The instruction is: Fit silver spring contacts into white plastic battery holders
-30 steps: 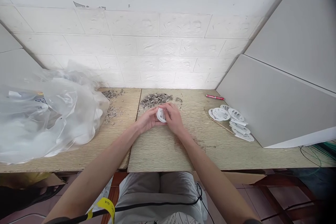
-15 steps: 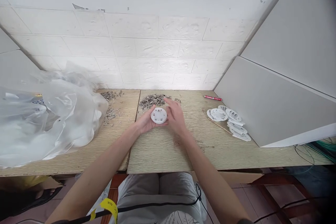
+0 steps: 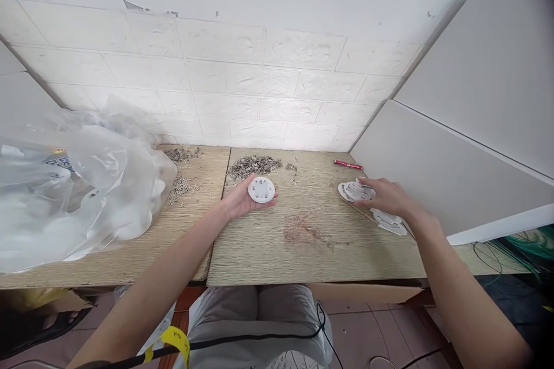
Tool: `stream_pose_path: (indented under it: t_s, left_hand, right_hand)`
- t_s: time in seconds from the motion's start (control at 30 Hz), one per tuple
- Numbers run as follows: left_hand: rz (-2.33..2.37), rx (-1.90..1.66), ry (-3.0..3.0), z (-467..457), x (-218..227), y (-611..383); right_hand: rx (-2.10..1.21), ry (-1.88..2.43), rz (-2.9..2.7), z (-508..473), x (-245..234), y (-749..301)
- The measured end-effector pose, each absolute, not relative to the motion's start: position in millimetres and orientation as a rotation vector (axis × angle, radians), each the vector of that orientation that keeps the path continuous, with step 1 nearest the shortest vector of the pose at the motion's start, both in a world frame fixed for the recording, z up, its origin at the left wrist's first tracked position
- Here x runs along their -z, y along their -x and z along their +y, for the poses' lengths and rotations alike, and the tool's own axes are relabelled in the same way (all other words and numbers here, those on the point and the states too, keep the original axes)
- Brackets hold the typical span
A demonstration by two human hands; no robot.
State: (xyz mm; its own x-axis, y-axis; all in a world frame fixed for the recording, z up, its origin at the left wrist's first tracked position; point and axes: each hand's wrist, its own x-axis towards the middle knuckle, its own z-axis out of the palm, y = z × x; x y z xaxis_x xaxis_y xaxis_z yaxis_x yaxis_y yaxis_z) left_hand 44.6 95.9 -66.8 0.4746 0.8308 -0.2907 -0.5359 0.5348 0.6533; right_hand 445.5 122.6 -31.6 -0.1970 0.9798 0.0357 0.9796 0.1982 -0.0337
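My left hand point(image 3: 243, 198) holds a round white plastic battery-holder-like disc point(image 3: 261, 189) above the table, its face turned up. Small metal pieces sit in slots around the middle of that disc. On the right, my right hand point(image 3: 385, 196) has its fingers and thumb closed around a white plastic disc point(image 3: 358, 190) at the pile of similar discs point(image 3: 392, 223); the hand covers part of the pile. Behind my left hand lies a heap of small metal pieces point(image 3: 253, 167), with a few loose ones point(image 3: 292, 167) beside it.
A large clear plastic bag point(image 3: 108, 184) with white parts fills the left side. More small metal pieces point(image 3: 179, 187) lie beside it. A red pen point(image 3: 348, 165) rests near the grey panel point(image 3: 454, 179). Green wires point(image 3: 519, 256) are at the far right.
My right hand has moved right, from beside the held disc to the pile of white discs, and closed on one. My left hand stays nearly in place with its disc.
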Motion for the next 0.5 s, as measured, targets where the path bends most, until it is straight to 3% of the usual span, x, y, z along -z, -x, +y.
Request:
stream_pose_path:
  t_s: [0.23,0.5]
  left_hand:
    - [0.616,-0.87,-0.536,96,69,-43]
    - [0.634,-0.861,-0.559,94,65,-43]
  right_hand:
    - [0.038,1.991,-2.371,123,27,-419]
    - [-0.057,1.483,-2.443,105,-5,-346]
